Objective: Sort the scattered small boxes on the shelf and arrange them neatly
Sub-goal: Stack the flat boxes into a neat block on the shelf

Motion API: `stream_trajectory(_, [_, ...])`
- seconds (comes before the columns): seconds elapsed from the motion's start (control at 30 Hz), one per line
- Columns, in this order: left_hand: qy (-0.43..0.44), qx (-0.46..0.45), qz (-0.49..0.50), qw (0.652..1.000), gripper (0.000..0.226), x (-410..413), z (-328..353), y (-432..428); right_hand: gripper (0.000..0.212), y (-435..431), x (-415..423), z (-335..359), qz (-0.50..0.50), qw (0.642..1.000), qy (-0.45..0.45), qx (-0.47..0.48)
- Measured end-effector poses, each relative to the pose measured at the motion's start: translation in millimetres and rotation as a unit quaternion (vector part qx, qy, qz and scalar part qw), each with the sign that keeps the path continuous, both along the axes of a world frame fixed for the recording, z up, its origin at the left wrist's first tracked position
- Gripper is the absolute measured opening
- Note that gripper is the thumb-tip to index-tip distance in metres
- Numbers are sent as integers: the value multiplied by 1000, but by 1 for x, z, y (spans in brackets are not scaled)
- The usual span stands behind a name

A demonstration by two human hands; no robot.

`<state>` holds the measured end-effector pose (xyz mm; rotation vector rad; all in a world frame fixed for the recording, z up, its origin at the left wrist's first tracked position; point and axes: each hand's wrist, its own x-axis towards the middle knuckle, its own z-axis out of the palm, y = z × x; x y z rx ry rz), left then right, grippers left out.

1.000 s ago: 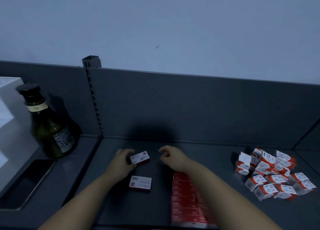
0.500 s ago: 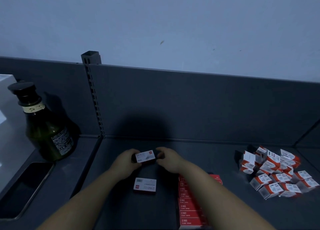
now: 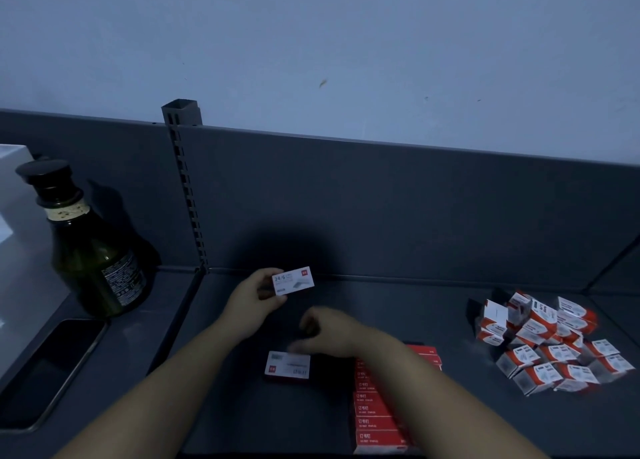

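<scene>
So the left hand point(image 3: 251, 304) is pinching a small flat white cardboard box with a red square in one corner point(image 3: 293, 281) by its short end, thumb on the printed face. It looks to be held up off the dark grey metal shelf point(image 3: 242, 417). The right hand point(image 3: 329, 330) sits just right of it and a bit closer to the person, fingers curled downward. It's blurry, so I honestly can't tell if it's gripping anything. Right below those fingertips a second white box of the same kind point(image 3: 287, 368) lies flat on the shelf, and I can't say if they touch. Under the right forearm there's a row of flat red boxes with white print point(image 3: 375, 410), packed side by side. Well off to the right of that hand is a messy heap of small red-and-white boxes point(image 3: 547, 348). Way left of the left hand a dark green glass bottle with a black cap point(image 3: 93, 258) stands upright, with a black phone point(image 3: 45, 372) lying flat near it.
</scene>
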<state>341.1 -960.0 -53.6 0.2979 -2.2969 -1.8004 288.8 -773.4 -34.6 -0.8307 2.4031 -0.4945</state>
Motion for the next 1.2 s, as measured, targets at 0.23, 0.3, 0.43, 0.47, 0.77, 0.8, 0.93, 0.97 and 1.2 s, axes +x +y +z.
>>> stream_trajectory(0.23, [5, 25, 15, 1000, 46, 11, 1, -1, 59, -16, 19, -2, 184, 971, 124, 89])
stream_trajectory(0.3, [9, 31, 23, 999, 46, 14, 1, -1, 50, -14, 15, -2, 166, 975, 129, 71])
stream_trajectory(0.43, [15, 79, 55, 995, 45, 19, 0, -2, 49, 4, -1, -3, 50, 986, 159, 13])
stream_trajectory(0.47, [14, 91, 62, 994, 45, 20, 0, -1, 48, 10, -5, -2, 16, 986, 165, -8])
stream_trajectory(0.77, [-10, 198, 52, 979, 45, 16, -2, 23, 42, 68, -30, 22, -91, 973, 137, -162])
stream_trajectory(0.8, [-11, 205, 46, 978, 45, 14, -1, 27, 44, 74, -30, 24, -92, 973, 139, -162])
stream_trajectory(0.93, [-22, 201, -4, 979, 47, 6, 7, 50, 46, 93, -31, 27, -99, 967, 154, -176])
stream_trajectory(0.97, [-23, 195, -18, 980, 47, 4, 9, 57, 45, 97, -30, 27, -98, 966, 157, -179])
stream_trajectory(1.2, [-24, 174, -60, 983, 47, -5, 17, 89, 43, 131, -27, 28, -104, 960, 176, -190])
